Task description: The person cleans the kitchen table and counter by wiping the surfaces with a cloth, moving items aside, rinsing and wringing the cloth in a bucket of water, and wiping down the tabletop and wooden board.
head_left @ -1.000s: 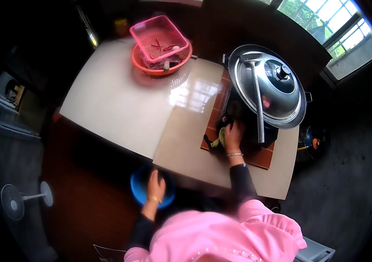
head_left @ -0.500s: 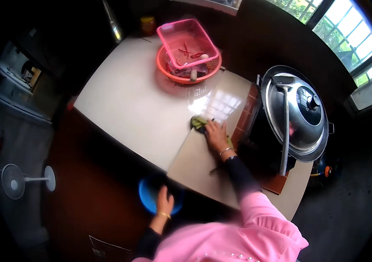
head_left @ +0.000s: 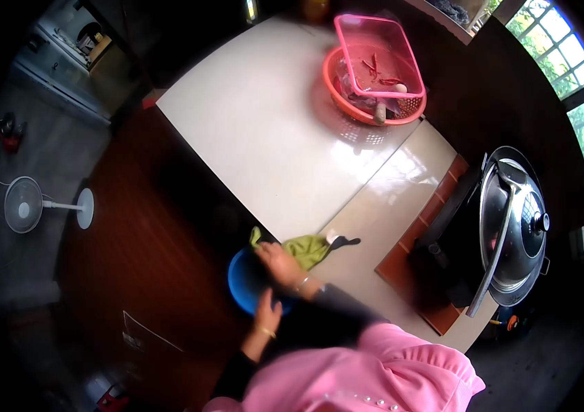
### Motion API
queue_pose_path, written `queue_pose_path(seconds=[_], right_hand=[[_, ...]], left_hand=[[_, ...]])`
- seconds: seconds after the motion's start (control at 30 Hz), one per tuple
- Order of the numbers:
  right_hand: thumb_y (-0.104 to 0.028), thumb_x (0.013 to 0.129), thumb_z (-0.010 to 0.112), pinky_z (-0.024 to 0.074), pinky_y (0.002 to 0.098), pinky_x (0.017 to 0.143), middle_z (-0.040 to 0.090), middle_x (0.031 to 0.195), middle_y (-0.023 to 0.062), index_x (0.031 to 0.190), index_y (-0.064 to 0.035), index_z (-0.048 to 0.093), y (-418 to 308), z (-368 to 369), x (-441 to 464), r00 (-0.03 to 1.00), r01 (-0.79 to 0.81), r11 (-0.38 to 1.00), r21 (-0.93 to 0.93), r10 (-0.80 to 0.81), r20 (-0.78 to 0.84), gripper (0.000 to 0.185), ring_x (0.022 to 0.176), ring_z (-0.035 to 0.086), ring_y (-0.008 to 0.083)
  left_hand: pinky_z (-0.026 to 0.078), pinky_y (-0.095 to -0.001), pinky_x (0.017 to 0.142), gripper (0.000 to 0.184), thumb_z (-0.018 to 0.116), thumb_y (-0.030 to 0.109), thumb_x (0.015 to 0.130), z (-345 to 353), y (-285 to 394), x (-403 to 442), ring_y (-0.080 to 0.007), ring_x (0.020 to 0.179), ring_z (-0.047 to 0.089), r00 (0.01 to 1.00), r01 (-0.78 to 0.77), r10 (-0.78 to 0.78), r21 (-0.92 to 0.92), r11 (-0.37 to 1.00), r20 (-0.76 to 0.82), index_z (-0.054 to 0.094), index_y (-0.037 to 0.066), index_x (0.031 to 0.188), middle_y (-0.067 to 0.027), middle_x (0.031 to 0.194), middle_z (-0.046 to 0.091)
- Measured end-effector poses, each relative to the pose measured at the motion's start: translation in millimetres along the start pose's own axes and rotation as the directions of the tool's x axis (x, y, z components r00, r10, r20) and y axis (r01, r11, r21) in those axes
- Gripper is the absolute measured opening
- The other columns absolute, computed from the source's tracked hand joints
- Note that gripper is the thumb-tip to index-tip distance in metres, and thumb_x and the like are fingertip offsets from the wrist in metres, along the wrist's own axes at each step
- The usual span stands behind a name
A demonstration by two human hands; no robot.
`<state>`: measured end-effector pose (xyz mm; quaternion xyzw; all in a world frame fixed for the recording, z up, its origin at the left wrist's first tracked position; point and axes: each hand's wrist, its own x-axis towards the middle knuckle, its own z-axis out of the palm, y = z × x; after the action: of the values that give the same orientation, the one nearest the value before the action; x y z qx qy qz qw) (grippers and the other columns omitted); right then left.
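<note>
My left hand (head_left: 266, 317) grips the near rim of a blue basin (head_left: 233, 280), which sits just below the front edge of the table (head_left: 251, 137). Above the basin, at that edge, my right hand (head_left: 282, 265) is closed on a green cloth (head_left: 308, 251). The cloth sticks out on both sides of the hand, with one tip over the basin's rim. A dark scrap (head_left: 345, 242) with a whitish bit beside it is at the cloth's right end. The inside of the basin is mostly in shadow.
An orange-red colander (head_left: 348, 105) holding a pink basket (head_left: 412, 51) with red chillies stands at the far side. To the right, a lidded wok (head_left: 511, 233) with a spatula (head_left: 500, 254) across it sits on a stove beside brown tiles (head_left: 402, 257). A white fan (head_left: 23, 204) stands left.
My right hand has swept the green cloth from the middle of the tabletop to the front edge, over the basin. My left hand stays on the basin; the view has shifted.
</note>
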<state>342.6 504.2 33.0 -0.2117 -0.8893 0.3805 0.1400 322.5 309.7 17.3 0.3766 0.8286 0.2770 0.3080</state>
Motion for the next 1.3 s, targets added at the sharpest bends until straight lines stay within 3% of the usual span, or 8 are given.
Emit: queue_pose_path(seconds=[0.27, 0.4, 0.53, 0.77, 0.93, 1.07, 1.13, 1.3], right_hand=[[-0.009, 0.079, 0.061, 0.0478, 0.0409, 0.086, 0.061, 0.111, 0.0162, 0.108, -0.0049, 0.060, 91, -108, 101, 0.914, -0.092, 0.985, -0.147, 0.024, -0.406, 0.029, 0.097, 0.058, 0.0363], [-0.054, 0.077, 0.063, 0.0259, 0.0510, 0.106, 0.041, 0.142, 0.0136, 0.136, -0.0081, 0.044, 148, -115, 120, 0.819, -0.564, 0.648, -0.512, 0.359, -0.448, 0.077, 0.133, 0.032, 0.0351], [-0.046, 0.078, 0.064, 0.0301, 0.0476, 0.105, 0.045, 0.140, 0.0118, 0.134, -0.0098, 0.047, 83, -50, 109, 0.982, -0.137, 0.811, -0.569, 0.035, -0.186, 0.069, 0.130, 0.037, 0.0324], [-0.018, 0.074, 0.068, 0.0503, 0.0379, 0.081, 0.064, 0.108, 0.0090, 0.109, -0.0102, 0.065, -8, 56, 22, 0.976, -0.051, 0.998, 0.040, 0.042, 0.214, 0.037, 0.096, 0.061, 0.0267], [-0.007, 0.076, 0.064, 0.0496, 0.0239, 0.065, 0.067, 0.083, 0.0035, 0.107, -0.0063, 0.068, -7, 5, -4, 0.886, -0.400, 0.552, 0.732, 0.435, 0.156, 0.031, 0.070, 0.058, 0.0077], [-0.005, 0.080, 0.061, 0.0481, 0.0257, 0.068, 0.068, 0.087, 0.0054, 0.109, -0.0045, 0.066, 60, -139, 25, 0.777, -0.421, 0.738, 0.528, 0.594, -0.211, 0.030, 0.072, 0.057, 0.0100], [-0.027, 0.083, 0.066, 0.0465, 0.0403, 0.086, 0.062, 0.115, 0.0194, 0.120, -0.0056, 0.060, 127, -167, 27, 0.829, -0.342, 0.935, -0.090, 0.256, -0.497, 0.043, 0.102, 0.059, 0.0251], [-0.071, 0.069, 0.061, 0.0212, 0.0583, 0.106, 0.034, 0.144, 0.0228, 0.136, -0.0083, 0.046, 145, -145, 71, 0.805, -0.591, 0.532, -0.607, 0.436, -0.402, 0.093, 0.136, 0.025, 0.0410]], left_hand=[[0.039, -0.0413, 0.102, 0.056, 0.061, 0.016, 0.085, -21, -61, -40, -0.0378, 0.120, 0.050, 0.979, 0.170, -0.180, -0.108, 0.979, -0.093, 0.041, 0.001, 0.136, -0.0253, 0.131, 0.050], [0.040, -0.0416, 0.101, 0.055, 0.060, 0.016, 0.086, -16, -93, -64, -0.0379, 0.118, 0.050, 0.941, 0.325, -0.337, -0.181, 0.928, -0.038, 0.041, 0.003, 0.136, -0.0246, 0.129, 0.051], [0.042, -0.0421, 0.098, 0.054, 0.058, 0.018, 0.087, -3, -96, -84, -0.0381, 0.116, 0.051, 0.914, 0.376, -0.400, -0.229, 0.898, -0.070, 0.042, 0.003, 0.136, -0.0239, 0.127, 0.053], [0.040, -0.0424, 0.101, 0.056, 0.062, 0.017, 0.084, -19, -59, -42, -0.0384, 0.120, 0.049, 0.957, 0.284, -0.289, -0.172, 0.943, -0.002, 0.043, -0.002, 0.133, -0.0252, 0.129, 0.051], [0.046, -0.0390, 0.092, 0.051, 0.064, 0.014, 0.081, -3, -79, -36, -0.0333, 0.107, 0.059, 0.969, 0.180, -0.194, -0.103, 0.978, -0.152, 0.049, 0.003, 0.129, -0.0198, 0.121, 0.058], [0.047, -0.0392, 0.092, 0.054, 0.066, 0.015, 0.079, 11, -85, -38, -0.0329, 0.106, 0.060, 0.966, 0.177, -0.189, -0.080, 0.981, -0.179, 0.049, 0.004, 0.129, -0.0197, 0.120, 0.059], [0.046, -0.0393, 0.093, 0.054, 0.065, 0.014, 0.080, 13, -79, -34, -0.0327, 0.107, 0.059, 0.967, 0.226, -0.235, -0.095, 0.970, -0.102, 0.048, 0.005, 0.130, -0.0197, 0.120, 0.059], [0.039, -0.0396, 0.102, 0.053, 0.063, 0.018, 0.084, 5, -37, 25, -0.0367, 0.120, 0.049, 0.981, 0.146, -0.168, -0.205, 0.968, -0.099, 0.046, 0.001, 0.131, -0.0231, 0.130, 0.051]])
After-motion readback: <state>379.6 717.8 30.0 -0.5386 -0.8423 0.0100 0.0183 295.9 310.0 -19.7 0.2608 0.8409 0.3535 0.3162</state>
